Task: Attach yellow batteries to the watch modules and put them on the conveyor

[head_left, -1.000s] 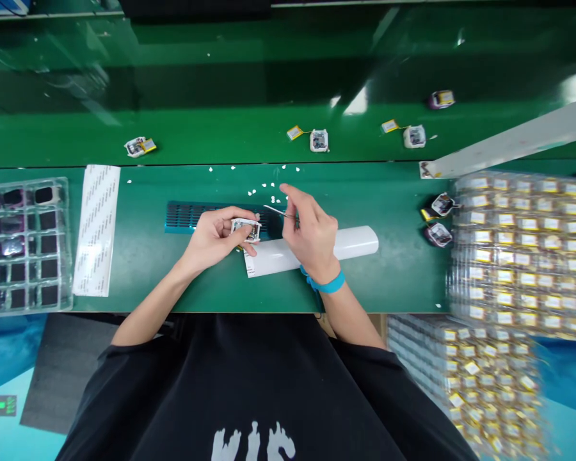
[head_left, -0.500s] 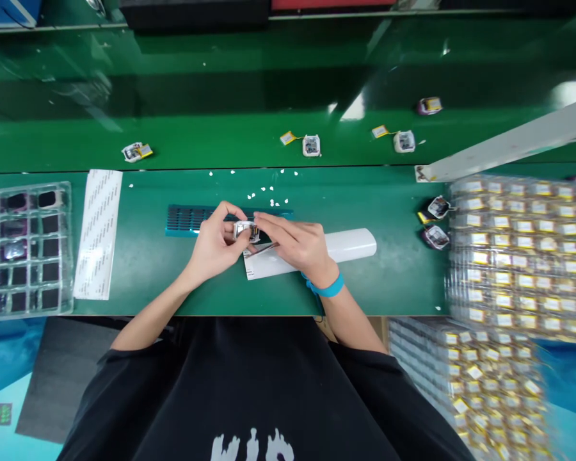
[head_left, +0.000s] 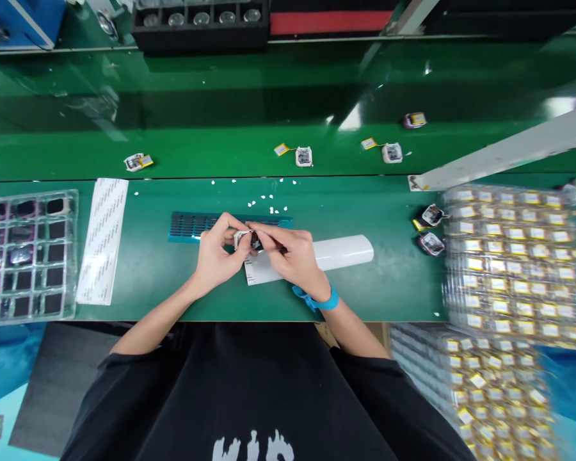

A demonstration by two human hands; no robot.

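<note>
My left hand [head_left: 215, 255] is closed around the edges of a small white watch case [head_left: 240, 238] with its electronics showing, held just above the bench. My right hand [head_left: 295, 257] meets it from the right, thumb and forefinger pinched at the case's right side. Tweezers lie in that hand, mostly hidden under the fingers. Below the hands is a white glossy sheet [head_left: 345, 251], its left end printed. Behind them sits a blue slotted plate [head_left: 187, 225], partly covered by the fingers.
Small white bits [head_left: 264, 196] dot the green bench. Open watch cases with batteries [head_left: 304, 156] lie farther back, and others [head_left: 431, 243] at right. A clear tray of screens [head_left: 24, 256] and a printed white strip [head_left: 102, 242] are left; stacked battery trays [head_left: 518, 256] stand right.
My right fingers have drawn in and now pinch at the watch case's right side; the tweezers, plainer before, are mostly covered. The head view has tilted up slightly.
</note>
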